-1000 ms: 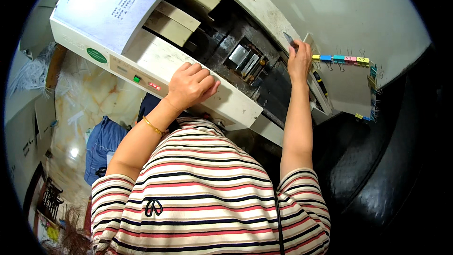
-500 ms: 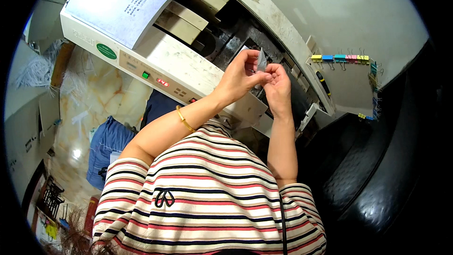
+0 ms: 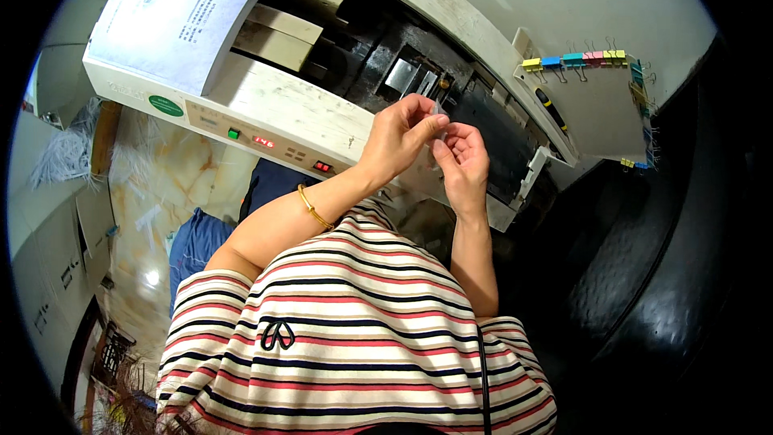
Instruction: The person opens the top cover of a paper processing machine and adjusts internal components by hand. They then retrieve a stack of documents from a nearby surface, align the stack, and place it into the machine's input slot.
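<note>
Both hands meet over the open, dark inner part of a long white machine (image 3: pixel 346 125), which looks like a glue binder. Thumb and fingers of my left hand (image 3: pixel 396 143) are closed on a small, thin, greyish translucent scrap (image 3: pixel 438 109) that pokes up past the fingertips. Close beside it on the right, my right hand (image 3: pixel 465 167) has its fingers curled and its thumb drawn in at the scrap's lower end. Most of the scrap is hidden by the fingers. Below the hands' far side, a shiny metal block (image 3: pixel 400 74) shows inside the machine.
A pale blue printed booklet (image 3: pixel 181 20) lies on the machine's left end. The front panel carries a green switch (image 3: pixel 233 134) and a lit red display (image 3: pixel 263 142). At right, colored binder clips (image 3: pixel 572 60) line a board, near a black-and-yellow pen-like tool (image 3: pixel 551 108). Paper shreds (image 3: pixel 64 145) are at far left.
Both hands have come slightly nearer to me. The scrap now shows less above the fingers, and the metal block behind them has come into view. The whole view has shifted a little.
</note>
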`<state>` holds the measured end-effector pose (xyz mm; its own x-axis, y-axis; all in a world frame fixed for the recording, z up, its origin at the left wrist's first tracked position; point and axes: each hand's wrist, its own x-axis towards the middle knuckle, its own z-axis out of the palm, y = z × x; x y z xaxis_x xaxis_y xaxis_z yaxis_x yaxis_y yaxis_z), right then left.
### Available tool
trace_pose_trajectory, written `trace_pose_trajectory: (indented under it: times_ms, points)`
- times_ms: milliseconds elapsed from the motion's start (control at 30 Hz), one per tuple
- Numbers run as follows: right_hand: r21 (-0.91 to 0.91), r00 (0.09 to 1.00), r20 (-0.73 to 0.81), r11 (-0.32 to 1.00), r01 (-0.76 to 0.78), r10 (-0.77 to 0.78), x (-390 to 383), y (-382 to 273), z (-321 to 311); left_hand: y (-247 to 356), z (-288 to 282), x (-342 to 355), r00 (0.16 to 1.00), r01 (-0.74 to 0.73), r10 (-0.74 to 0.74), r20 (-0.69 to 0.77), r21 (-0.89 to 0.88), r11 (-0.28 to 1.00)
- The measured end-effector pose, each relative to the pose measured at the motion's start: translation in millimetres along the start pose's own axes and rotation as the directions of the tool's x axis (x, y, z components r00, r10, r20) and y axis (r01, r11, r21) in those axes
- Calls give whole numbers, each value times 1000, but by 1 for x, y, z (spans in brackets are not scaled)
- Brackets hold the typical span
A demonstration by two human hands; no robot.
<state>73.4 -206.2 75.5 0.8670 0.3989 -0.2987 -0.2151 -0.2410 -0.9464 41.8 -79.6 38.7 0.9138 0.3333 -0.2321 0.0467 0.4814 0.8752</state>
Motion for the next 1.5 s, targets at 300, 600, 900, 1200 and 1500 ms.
trace_pose_trajectory:
  times_ms: [300,600,900,1200,1500]
  points:
    - [-163,983,72,975,-154,167,-23,-9,-40,-2,-13,-4,964,-265,238,121,520,812]
    - [-102,876,-144,873,-476,460,32,84,-110,22,-55,30,859,-467,470,204,690,553]
    - [-24,773,-216,788,-615,597,53,109,-82,1,-64,26,797,-524,533,284,764,377]
    - [207,787,-255,826,-524,562,73,121,-86,0,-63,27,791,-524,541,286,773,358]
    - [204,905,-225,926,-318,360,81,116,-93,-2,-64,26,793,-509,557,247,770,384]
